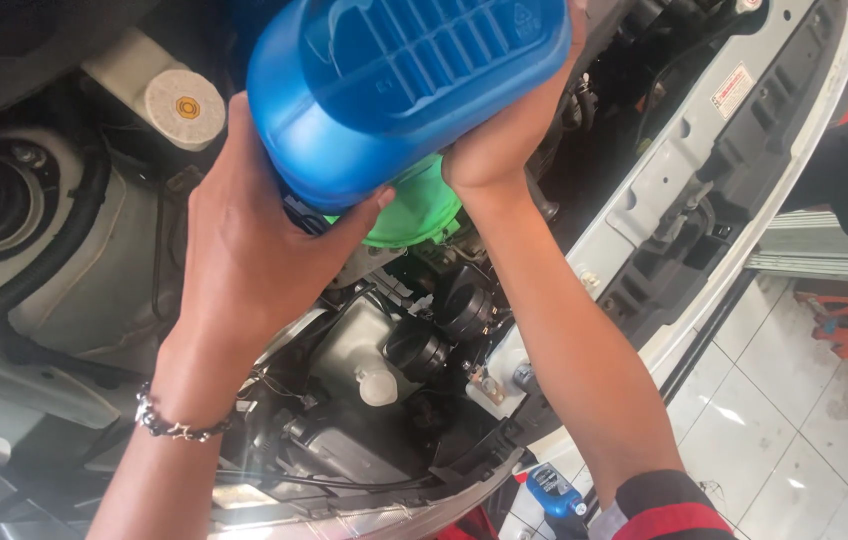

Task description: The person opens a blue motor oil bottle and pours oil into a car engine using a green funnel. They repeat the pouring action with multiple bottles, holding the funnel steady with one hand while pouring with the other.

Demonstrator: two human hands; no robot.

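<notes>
A big blue plastic jug [399, 90] fills the upper middle of the view, glossy, with rounded corners and a ribbed, recessed panel on the side facing up. It is held above an open engine bay, tipped so that its long axis runs from the far right down toward the near left, and its lower end sits over a green funnel [414, 215]. Whether the jug's mouth touches the funnel is hidden by the jug's own body.

The left hand [249, 245] is wrapped under the jug's lower left corner, fingers curled around it and the thumb pressed against the blue wall just beside the funnel. A beaded bracelet [176, 425] circles that wrist. The right hand [504, 140] clasps the jug's right side, palm flat on the plastic; its fingers are out of sight behind the jug.

Room is tight below: the funnel stands among black hoses and round black horns [444, 330], with a small white cap [377, 388] nearer. To the far left sits a white reservoir cap with a yellow centre [185, 110]. The white front panel of the car [664, 190] runs along the right edge, and beyond it lies open tiled floor [774, 440], where a small blue bottle [554, 492] stands near the right sleeve.
</notes>
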